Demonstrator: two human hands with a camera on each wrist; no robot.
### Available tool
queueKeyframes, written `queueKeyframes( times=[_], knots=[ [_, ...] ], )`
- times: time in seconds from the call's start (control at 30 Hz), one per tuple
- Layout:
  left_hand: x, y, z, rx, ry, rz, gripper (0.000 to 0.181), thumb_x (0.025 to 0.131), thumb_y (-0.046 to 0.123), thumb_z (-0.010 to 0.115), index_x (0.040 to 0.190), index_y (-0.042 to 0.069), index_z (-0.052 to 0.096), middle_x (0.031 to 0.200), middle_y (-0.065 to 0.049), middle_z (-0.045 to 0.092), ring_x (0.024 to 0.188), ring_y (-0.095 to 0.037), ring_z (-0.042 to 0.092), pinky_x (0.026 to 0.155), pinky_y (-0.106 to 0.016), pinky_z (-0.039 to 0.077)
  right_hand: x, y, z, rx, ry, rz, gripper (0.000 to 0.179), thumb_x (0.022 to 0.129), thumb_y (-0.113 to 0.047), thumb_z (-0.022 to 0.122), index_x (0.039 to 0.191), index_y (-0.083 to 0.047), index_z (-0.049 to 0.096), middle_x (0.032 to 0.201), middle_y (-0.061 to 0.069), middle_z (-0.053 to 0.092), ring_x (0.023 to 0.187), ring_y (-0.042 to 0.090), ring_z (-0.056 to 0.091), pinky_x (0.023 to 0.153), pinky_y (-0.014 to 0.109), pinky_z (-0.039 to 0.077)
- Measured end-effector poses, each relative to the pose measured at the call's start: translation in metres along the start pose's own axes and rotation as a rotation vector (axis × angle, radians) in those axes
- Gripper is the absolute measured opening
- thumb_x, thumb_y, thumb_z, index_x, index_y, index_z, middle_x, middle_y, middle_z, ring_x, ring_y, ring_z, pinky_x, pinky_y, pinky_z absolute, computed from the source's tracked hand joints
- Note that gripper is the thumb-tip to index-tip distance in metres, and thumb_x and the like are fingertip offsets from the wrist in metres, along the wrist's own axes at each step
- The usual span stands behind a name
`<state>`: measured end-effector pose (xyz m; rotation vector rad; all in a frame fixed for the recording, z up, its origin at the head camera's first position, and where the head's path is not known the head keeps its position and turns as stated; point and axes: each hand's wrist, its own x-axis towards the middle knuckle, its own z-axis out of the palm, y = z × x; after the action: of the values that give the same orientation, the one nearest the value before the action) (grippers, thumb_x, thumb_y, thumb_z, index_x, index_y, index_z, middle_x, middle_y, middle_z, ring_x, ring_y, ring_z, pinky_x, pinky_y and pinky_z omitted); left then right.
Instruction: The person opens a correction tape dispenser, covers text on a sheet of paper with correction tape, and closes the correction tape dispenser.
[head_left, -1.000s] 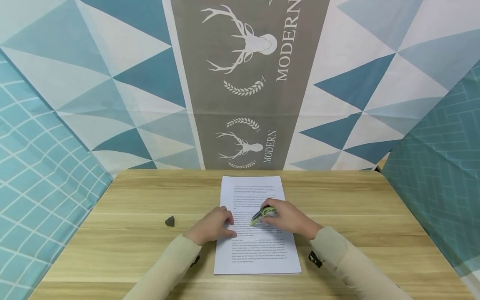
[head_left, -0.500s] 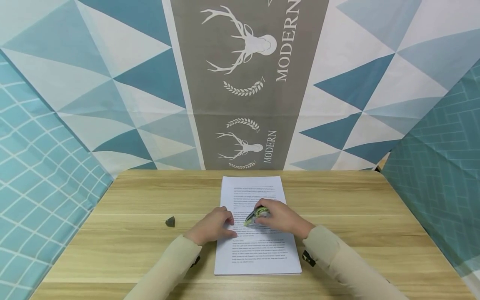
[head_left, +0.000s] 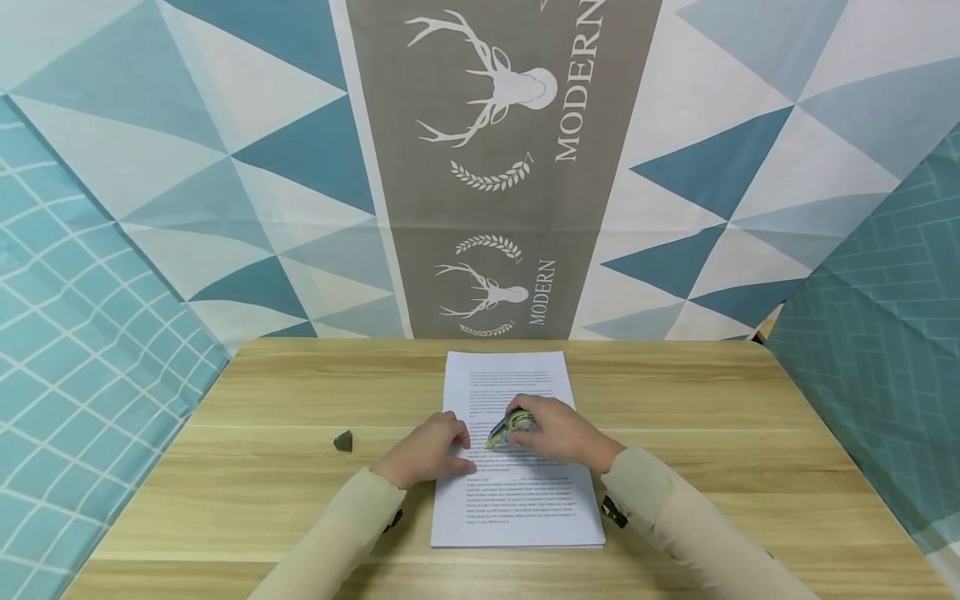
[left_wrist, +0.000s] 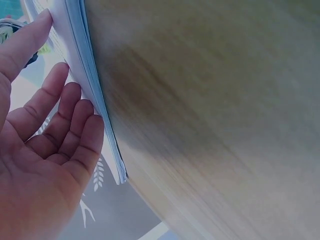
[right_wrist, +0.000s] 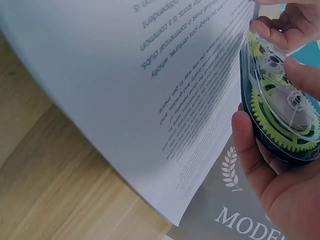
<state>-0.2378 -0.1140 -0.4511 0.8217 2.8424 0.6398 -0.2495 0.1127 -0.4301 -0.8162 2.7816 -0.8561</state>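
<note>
A stack of printed paper (head_left: pixel 517 535) lies on the wooden table in the head view. My right hand (head_left: pixel 561 431) grips a correction tape dispenser (head_left: pixel 512 427), its tip pointing down and left at the text near the middle of the page. In the right wrist view the dispenser (right_wrist: pixel 285 110) shows a clear cover and green gear wheels between thumb and fingers. My left hand (head_left: pixel 424 451) rests at the left edge of the stack, fingers loosely bent. The left wrist view shows those fingertips (left_wrist: pixel 92 125) against the layered sheets. One printed line has a white gap.
A small dark angular piece (head_left: pixel 343 441) lies on the table (head_left: pixel 262 467) left of the stack. A patterned cloth (head_left: pixel 480 167) with deer heads stands behind the table's back edge. Blue-green tiled cloths (head_left: pixel 82 308) flank both sides.
My right hand has moved left over the page with the correction tape dispenser, mostly in the first half second. My left hand has stayed at the paper's left edge.
</note>
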Motion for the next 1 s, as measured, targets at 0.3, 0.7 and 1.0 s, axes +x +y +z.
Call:
queueKeyframes(
  times=[0.3, 0.7, 1.0],
  knots=[
    [0.001, -0.002, 0.001, -0.022, -0.003, -0.019, 0.026, 0.071, 0.025, 0.079, 0.080, 0.008, 0.061, 0.079, 0.001, 0.052, 0.074, -0.013, 0.045, 0.071, -0.031, 0.042, 0.001, 0.002, 0.000, 0.019, -0.014, -0.005, 0.024, 0.084, -0.024, 0.069, 0.104, -0.016, 0.059, 0.098, -0.002, 0.064, 0.088, 0.010, 0.055, 0.082, 0.034, 0.044],
    [0.003, 0.000, 0.000, -0.010, -0.015, -0.024, 0.027, 0.072, 0.026, 0.079, 0.081, 0.007, 0.062, 0.080, 0.000, 0.053, 0.074, -0.013, 0.045, 0.072, -0.031, 0.043, 0.008, -0.003, -0.005, -0.102, -0.067, -0.053, 0.019, 0.085, -0.023, 0.068, 0.099, -0.015, 0.059, 0.090, -0.005, 0.062, 0.083, 0.010, 0.055, 0.080, 0.033, 0.046],
    [0.003, -0.002, 0.002, 0.000, -0.001, 0.006, 0.027, 0.071, 0.026, 0.079, 0.080, 0.008, 0.061, 0.078, 0.001, 0.053, 0.072, -0.012, 0.045, 0.070, -0.030, 0.042, 0.011, -0.004, -0.011, -0.182, -0.122, -0.054, 0.017, 0.085, -0.023, 0.067, 0.098, -0.016, 0.059, 0.086, -0.008, 0.058, 0.076, 0.008, 0.050, 0.071, 0.027, 0.042]
  ],
)
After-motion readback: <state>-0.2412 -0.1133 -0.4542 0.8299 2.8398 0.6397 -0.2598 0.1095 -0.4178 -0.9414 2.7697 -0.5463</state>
